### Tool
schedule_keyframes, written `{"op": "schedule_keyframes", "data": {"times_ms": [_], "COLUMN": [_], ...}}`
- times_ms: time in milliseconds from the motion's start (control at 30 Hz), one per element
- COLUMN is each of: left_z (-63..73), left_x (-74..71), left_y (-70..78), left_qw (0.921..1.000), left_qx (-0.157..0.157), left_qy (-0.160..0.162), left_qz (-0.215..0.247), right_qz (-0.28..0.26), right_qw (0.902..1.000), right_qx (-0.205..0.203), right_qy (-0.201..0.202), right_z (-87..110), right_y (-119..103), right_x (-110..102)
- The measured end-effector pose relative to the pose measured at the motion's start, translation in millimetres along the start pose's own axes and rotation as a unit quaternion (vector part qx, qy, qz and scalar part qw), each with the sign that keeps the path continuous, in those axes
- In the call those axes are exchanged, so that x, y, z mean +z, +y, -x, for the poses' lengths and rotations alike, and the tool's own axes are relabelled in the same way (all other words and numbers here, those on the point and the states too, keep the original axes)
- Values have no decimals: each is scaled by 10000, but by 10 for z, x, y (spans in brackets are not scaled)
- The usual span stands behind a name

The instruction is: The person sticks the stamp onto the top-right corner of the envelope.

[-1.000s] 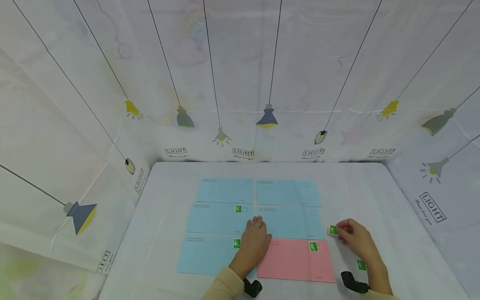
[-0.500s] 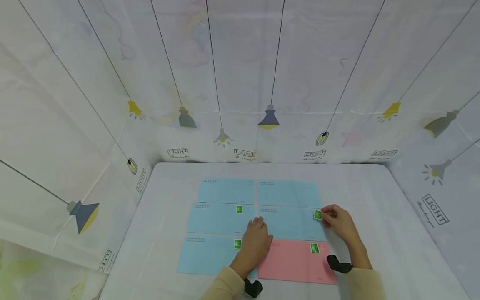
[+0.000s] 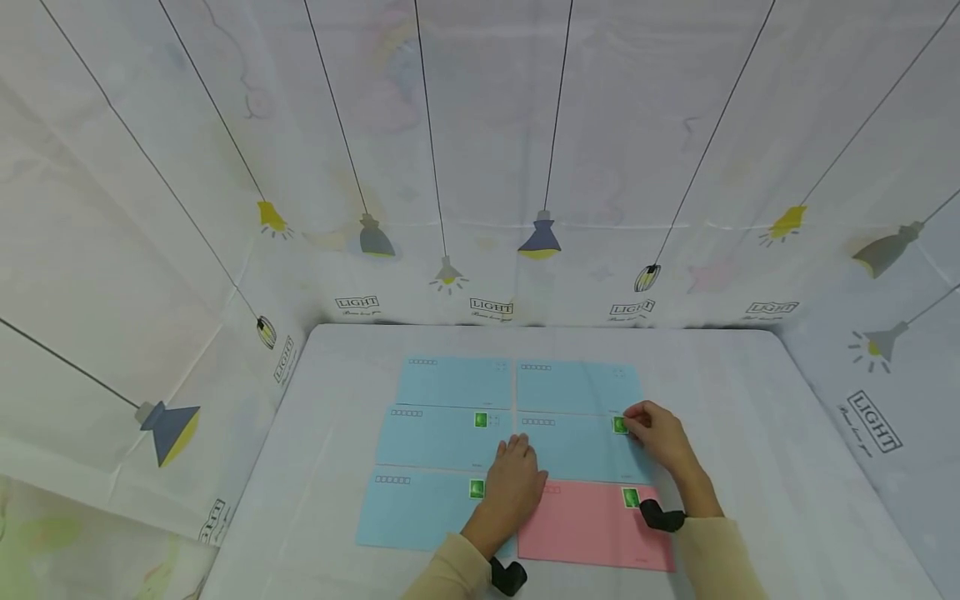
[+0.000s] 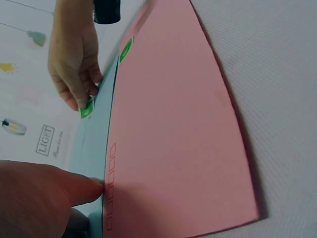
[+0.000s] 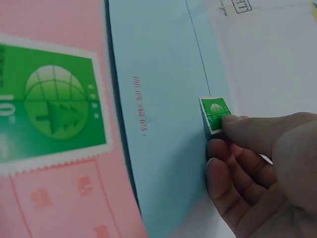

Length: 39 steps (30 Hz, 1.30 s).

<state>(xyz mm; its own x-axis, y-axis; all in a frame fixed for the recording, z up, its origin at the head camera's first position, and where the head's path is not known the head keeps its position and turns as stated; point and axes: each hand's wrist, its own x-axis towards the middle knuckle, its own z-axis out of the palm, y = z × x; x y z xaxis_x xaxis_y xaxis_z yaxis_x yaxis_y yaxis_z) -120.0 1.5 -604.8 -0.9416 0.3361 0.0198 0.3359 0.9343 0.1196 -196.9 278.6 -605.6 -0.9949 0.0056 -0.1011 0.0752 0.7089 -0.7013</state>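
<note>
My right hand (image 3: pixel 663 437) pinches a green postage stamp (image 5: pixel 213 115) between thumb and fingers. The stamp is at the upper right corner of the middle-row right blue envelope (image 3: pixel 570 454), tilted against its surface in the right wrist view. My left hand (image 3: pixel 513 487) rests flat, fingers extended, where that envelope, its left neighbours and the pink envelope (image 3: pixel 585 529) meet. In the left wrist view my thumb tip touches the pink envelope's upper edge, by its printed boxes. A green stamp (image 3: pixel 631 497) sits on the pink envelope's upper right corner.
Several blue envelopes lie in two columns; the middle-left (image 3: pixel 435 442) and lower-left (image 3: pixel 412 512) ones bear green stamps. Two top ones (image 3: pixel 453 385) bear none. All lie on a white-covered table (image 3: pixel 322 417) with a lamp-printed curtain (image 3: pixel 480 150) behind it.
My right hand has carried the pinched stamp leftward and away from me, from the bare table onto the middle-right blue envelope's corner. My left hand stays in place.
</note>
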Motion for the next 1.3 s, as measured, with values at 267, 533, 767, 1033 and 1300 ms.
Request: {"op": "schedule_keyframes", "data": {"times_ms": [267, 533, 767, 1033, 1300], "left_z": [-3, 0, -2, -4, -5], "left_x": [-12, -1, 5, 10, 14], "left_y": [4, -1, -2, -6, -6], "left_qw": [10000, 9999, 9999, 9999, 10000], "left_qx": [-34, 19, 20, 22, 7], "left_qy": [-62, -7, 62, 64, 67], "left_qz": [13, -127, -113, -119, -68], "right_qz": [483, 682, 698, 806, 806], "right_qw": [9983, 9961, 9956, 9943, 9946], "right_qx": [-277, -337, -368, -470, -511], "right_qy": [196, 446, 497, 506, 417], "right_z": [16, 15, 11, 19, 46], "right_y": [-8, 30, 30, 8, -23], "right_x": [66, 123, 153, 155, 122]}}
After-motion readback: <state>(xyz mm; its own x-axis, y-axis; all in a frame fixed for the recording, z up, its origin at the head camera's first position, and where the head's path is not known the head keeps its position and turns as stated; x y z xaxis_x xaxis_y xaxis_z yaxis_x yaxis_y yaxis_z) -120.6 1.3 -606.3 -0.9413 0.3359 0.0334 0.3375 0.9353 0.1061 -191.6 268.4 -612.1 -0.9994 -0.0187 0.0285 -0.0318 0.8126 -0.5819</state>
